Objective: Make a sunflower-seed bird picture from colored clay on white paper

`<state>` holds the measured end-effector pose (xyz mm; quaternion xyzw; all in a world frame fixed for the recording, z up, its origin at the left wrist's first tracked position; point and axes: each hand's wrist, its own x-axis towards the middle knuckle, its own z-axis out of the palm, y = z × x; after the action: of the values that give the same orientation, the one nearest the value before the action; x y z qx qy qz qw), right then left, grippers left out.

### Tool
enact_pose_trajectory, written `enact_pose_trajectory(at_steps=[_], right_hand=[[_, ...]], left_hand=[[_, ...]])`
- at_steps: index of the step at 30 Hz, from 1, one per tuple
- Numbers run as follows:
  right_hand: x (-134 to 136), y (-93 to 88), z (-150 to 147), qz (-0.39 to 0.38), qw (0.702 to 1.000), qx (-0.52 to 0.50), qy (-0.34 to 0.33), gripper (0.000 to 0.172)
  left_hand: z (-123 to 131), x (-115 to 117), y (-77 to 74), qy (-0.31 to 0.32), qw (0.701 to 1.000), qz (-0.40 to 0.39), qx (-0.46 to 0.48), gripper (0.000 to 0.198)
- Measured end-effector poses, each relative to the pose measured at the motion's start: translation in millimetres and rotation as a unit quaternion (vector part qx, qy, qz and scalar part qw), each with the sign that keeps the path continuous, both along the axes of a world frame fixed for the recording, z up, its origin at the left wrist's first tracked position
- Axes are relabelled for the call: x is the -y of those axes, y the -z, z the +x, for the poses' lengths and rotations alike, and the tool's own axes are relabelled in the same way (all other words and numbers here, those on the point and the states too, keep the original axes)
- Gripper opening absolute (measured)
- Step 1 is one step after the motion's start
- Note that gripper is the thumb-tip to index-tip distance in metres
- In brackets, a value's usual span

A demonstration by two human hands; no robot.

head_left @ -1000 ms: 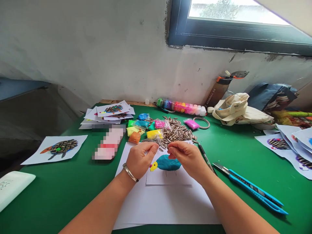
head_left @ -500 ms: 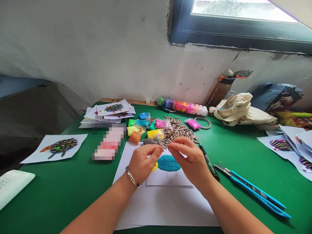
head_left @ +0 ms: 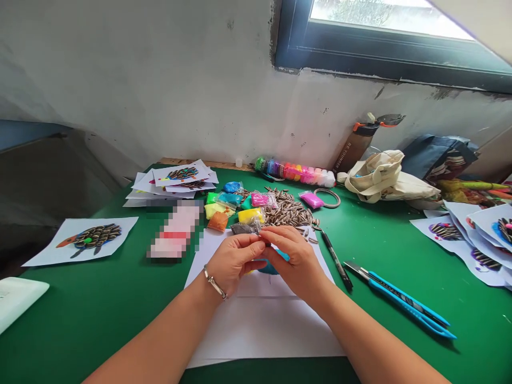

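My left hand [head_left: 239, 257] and my right hand [head_left: 294, 261] meet at the fingertips above the white paper [head_left: 264, 330]. Both are closed in a pinch. A small dark bit shows between them, too little of it visible to name. Below the hands, a smaller sheet carries a blue clay shape [head_left: 270, 266], largely covered by my fingers, with a trace of yellow at its left. Just beyond the fingertips lies a dark grey clay packet [head_left: 242, 229], and sunflower seeds [head_left: 290, 210] are heaped behind it.
Clay packets such as the yellow one [head_left: 250, 215] surround the seeds. A black pen [head_left: 336, 260] and a blue utility knife [head_left: 404, 301] lie at right. Finished seed pictures [head_left: 96, 240] rest at left, more at far right. A bottle [head_left: 356, 146] and cloth bag [head_left: 378, 176] stand behind.
My hands have drawn closer together, with the fingertips now overlapping and hiding more of the blue shape. A dark bit now shows between them. The view has shifted slightly.
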<state>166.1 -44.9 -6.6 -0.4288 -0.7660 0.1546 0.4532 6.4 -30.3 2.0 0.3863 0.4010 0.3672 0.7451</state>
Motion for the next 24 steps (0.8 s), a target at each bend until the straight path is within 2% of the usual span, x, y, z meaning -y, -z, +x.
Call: enact_pose_trajectory(at_steps=[4, 8, 11, 17, 24], right_hand=[[0.7, 0.2, 2.6, -0.024, 0.999, 0.004, -0.028, 0.034], [1.4, -3.0, 3.8, -0.038, 0.999, -0.002, -0.029, 0.023], [1.2, -3.9, 4.8, -0.038, 0.999, 0.006, -0.021, 0.016], [0.2, -2.9, 6.8, -0.023, 0.999, 0.017, -0.014, 0.012], [0.7, -2.3, 7.9, -0.018, 0.999, 0.021, -0.03, 0.02]], left_hand=[[-1.3, -2.0, -1.9, -0.017, 1.0, -0.001, -0.02, 0.033], [-2.5, -3.4, -1.6, -0.029, 0.999, 0.007, -0.038, 0.033], [-1.9, -3.0, -0.4, -0.011, 0.999, 0.01, -0.046, 0.033], [-1.8, -2.4, 0.7, 0.001, 0.997, 0.011, -0.072, 0.038], [-2.8, -4.2, 0.0, -0.004, 0.998, 0.015, -0.064, 0.041]])
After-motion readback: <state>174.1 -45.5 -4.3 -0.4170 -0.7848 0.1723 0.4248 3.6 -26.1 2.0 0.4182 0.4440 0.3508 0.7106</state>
